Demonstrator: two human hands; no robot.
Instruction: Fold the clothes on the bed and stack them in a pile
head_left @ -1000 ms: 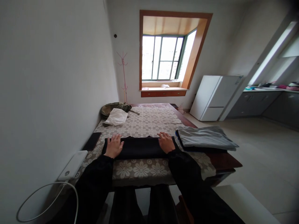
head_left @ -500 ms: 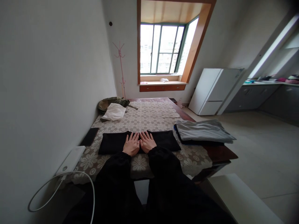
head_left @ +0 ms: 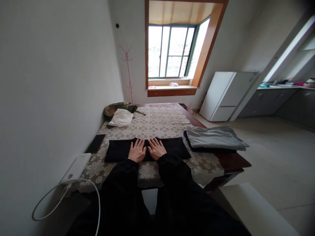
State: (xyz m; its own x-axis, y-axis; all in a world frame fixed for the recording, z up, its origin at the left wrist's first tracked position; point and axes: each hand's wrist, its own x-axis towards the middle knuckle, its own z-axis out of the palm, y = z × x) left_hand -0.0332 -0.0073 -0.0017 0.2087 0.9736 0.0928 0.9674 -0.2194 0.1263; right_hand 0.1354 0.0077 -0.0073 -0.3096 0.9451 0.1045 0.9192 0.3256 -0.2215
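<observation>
Both hands lie flat, palms down and fingers spread, on a long folded black cloth (head_left: 169, 148) at the lower middle of the frame. The left hand (head_left: 136, 152) and the right hand (head_left: 156, 150) rest near each other at the cloth's centre, a narrow gap between them, gripping nothing. Black cloth stretches crosswise over a beige floral lace tablecloth (head_left: 157, 123) that covers a dark wooden table (head_left: 233, 161). Just right of the cloth sits a folded grey garment (head_left: 215, 137), stacked on darker fabric. Toward the upper left of the table lie a crumpled white cloth (head_left: 120, 118) and an olive bag (head_left: 115, 108). At the lower left a white box (head_left: 76, 167) with a looping white cable (head_left: 59, 200) sits by the wall.
</observation>
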